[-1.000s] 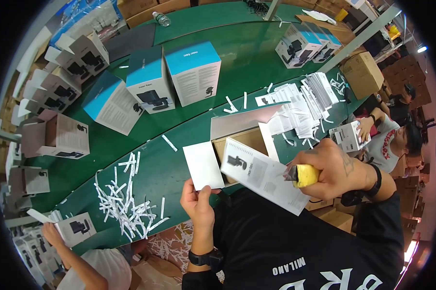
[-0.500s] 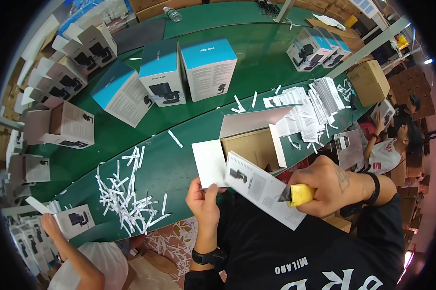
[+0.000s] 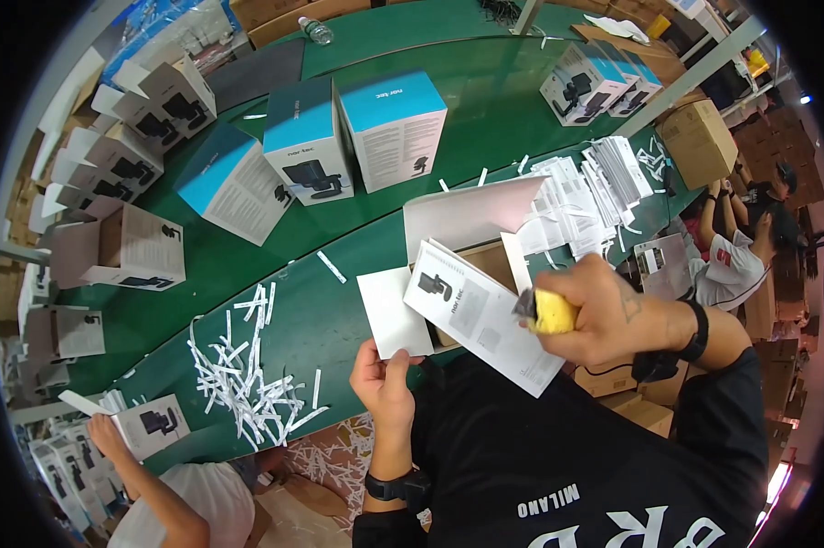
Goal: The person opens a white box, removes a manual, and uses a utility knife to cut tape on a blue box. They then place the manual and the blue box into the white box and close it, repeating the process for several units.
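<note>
In front of me an open carton [image 3: 496, 262] stands with its flaps spread, brown cardboard showing inside. My left hand [image 3: 383, 384] pinches the lower edge of its white side flap [image 3: 389, 309]. A printed white instruction leaflet [image 3: 483, 321] lies slantwise across the carton's opening and hides part of it. My right hand [image 3: 604, 306] is closed at the leaflet's right edge and carries it. The same hand grips a short yellow piece [image 3: 553, 312] with a dark tip, whose kind I cannot make out.
Blue-topped printed boxes [image 3: 394, 128] stand across the green table. A heap of paper strips [image 3: 248, 370] lies left, stacked leaflets [image 3: 613, 183] right. Open boxes [image 3: 120, 247] line the far left. A person's hand [image 3: 109, 437] touches a box at lower left; another person [image 3: 727, 265] sits at right.
My right hand has moved left and slightly up, bringing the leaflet over the carton's opening. The carton's back flap has shifted a little. My left hand keeps its hold.
</note>
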`<state>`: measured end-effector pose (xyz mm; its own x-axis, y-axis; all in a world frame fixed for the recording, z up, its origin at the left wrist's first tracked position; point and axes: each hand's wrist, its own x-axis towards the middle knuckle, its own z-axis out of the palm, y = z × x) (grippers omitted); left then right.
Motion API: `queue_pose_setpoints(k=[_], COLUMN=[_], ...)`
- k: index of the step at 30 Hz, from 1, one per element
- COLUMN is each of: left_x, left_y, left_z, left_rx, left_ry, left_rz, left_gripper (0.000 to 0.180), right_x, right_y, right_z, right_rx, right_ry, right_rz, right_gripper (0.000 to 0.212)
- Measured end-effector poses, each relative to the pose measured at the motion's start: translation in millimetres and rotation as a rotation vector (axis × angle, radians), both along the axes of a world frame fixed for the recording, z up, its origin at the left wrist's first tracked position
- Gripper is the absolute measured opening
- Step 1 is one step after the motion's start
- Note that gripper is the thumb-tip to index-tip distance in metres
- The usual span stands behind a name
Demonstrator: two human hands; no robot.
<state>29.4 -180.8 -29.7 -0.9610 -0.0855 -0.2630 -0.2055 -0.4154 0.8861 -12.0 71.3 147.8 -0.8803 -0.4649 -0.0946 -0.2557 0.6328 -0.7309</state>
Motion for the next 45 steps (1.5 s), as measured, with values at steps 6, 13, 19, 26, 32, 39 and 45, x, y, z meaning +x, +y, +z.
queue_pose_setpoints(k=[6,13,19,26,32,39,45], left_x=[0,-1,-4,-3,-1,0,-2], left_y=[-2,0,-2,2,3,2,-6], left_z=[-7,-12,-12,-10,-11,-12,-15], left_rx=[-0.072,-0.062,-0.057,-0.057,-0.11,-0.025,-0.013], left_ry=[0.029,0.021,0.04,0.035,0.023,0.008,0.027], left_rz=[-0.028,-0.007,-0.012,0.006,0.018,0.036,0.04], left_gripper=[0.027,0.029,0.029,0.026,0.025,0.023,0.021], right_x=[23,23,5,-49,-117,-124,-113], right_y=[3,9,15,15,-22,-36,-18], right_z=[-13,-19,-10,-6,-12,-12,-34], right_rx=[0.053,0.103,0.272,0.022,0.156,0.102,0.108], right_ry=[-0.017,-0.09,-0.111,-0.191,-0.67,-0.681,-0.778], right_rz=[0.044,0.035,0.166,0.435,0.19,0.121,0.049], right_gripper=[0.02,0.021,0.023,0.018,0.017,0.015,0.015])
